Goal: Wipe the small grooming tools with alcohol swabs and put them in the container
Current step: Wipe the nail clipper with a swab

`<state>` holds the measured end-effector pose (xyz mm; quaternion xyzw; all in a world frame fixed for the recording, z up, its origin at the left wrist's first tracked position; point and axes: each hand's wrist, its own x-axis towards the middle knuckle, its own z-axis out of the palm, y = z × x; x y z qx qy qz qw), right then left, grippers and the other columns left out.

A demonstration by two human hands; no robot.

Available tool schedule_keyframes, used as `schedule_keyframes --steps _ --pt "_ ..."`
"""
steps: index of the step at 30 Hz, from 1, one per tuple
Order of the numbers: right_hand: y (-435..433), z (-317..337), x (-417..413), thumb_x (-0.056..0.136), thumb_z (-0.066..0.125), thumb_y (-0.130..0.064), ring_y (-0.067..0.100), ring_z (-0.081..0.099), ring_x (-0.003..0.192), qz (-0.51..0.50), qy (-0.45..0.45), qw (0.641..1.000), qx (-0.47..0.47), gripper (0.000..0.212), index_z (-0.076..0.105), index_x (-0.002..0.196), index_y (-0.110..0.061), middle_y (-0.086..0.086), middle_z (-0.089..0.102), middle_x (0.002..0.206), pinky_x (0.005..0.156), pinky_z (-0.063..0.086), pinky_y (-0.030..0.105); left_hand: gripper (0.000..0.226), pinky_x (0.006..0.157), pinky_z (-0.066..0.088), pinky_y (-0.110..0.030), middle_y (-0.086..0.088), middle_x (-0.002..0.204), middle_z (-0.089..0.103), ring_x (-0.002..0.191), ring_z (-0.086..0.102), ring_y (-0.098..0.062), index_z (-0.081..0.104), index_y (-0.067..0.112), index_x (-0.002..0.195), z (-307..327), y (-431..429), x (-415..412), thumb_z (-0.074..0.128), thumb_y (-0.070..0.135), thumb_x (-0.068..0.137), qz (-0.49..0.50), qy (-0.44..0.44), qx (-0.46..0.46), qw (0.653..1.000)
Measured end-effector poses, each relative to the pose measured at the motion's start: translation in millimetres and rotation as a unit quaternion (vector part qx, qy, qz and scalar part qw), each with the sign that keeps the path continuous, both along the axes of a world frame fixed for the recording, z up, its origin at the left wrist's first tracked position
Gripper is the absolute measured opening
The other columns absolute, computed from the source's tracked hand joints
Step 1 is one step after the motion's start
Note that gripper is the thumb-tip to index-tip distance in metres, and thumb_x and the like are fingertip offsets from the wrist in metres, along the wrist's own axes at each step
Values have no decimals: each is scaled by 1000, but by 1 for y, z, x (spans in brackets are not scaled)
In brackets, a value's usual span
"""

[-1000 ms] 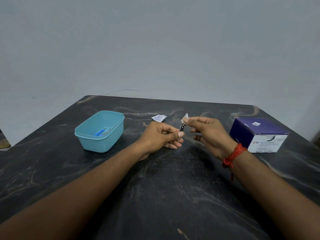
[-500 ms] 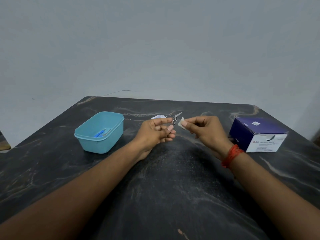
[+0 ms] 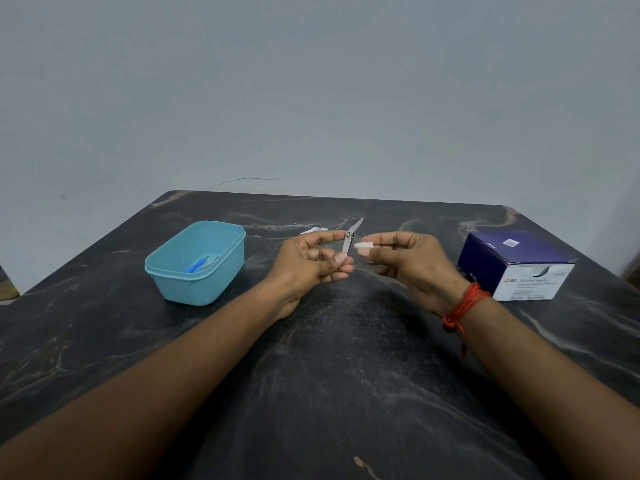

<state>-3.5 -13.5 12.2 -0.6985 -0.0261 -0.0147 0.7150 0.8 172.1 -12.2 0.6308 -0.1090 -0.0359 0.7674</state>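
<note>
moved in the last second: clipper and swab, from touching to just beside each other. table: hard, so a dropped tool would bounce. swab box: far right. container: left, tools inside, well apart from your hands. left hand: pinches the nail clipper mid-table, lever swung out; the thin hold may slip. right hand: pinches the swab; it could miss the lever.

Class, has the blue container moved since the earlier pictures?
No. The blue container keeps its place against the alcohol swab box.
</note>
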Motion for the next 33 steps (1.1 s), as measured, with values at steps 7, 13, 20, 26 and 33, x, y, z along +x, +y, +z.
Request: schedule_keyframes --steps 7,13,20,26,33 --pt "-1 3 -1 81 74 0 19 68 68 8 -13 1000 -8 9 75 91 0 15 74 80 64 59 25 38 78 62 -34 -20 92 76 88 76 -27 66 10 119 2 0 -2 69 -7 84 -9 6 -10 1000" --pt "-1 4 0 84 73 1 18 65 63 -16 -22 1000 -12 9 74 92 3 15 70 77 61 59 26 41 78 62 -33 -22 97 75 90 75 -27 66 10 121 2 0 -2 69 -6 85 -12 8 -6 1000" --pt "-2 7 -2 85 69 5 20 68 65 0 4 1000 15 6 73 90 4 18 71 77 69 63 31 37 79 62 -35 -20 94 75 90 75 -28 68 14 115 2 0 -2 69 -6 84 -16 0 -6 1000" --pt "-3 6 -2 86 69 4 20 69 67 11 2 1000 6 14 71 98 10 23 72 85 65 61 27 37 79 62 -34 -19 92 75 89 75 -27 69 14 115 1 -1 -3 69 -7 84 -29 -9 12 999" --pt "0 7 -4 83 72 5 20 65 61 5 -37 999 -39 23 67 105 7 23 70 84 61 60 26 37 79 62 -32 -17 93 73 89 75 -26 70 14 116 1 -1 -3 68 -8 85 -35 -13 21 999"
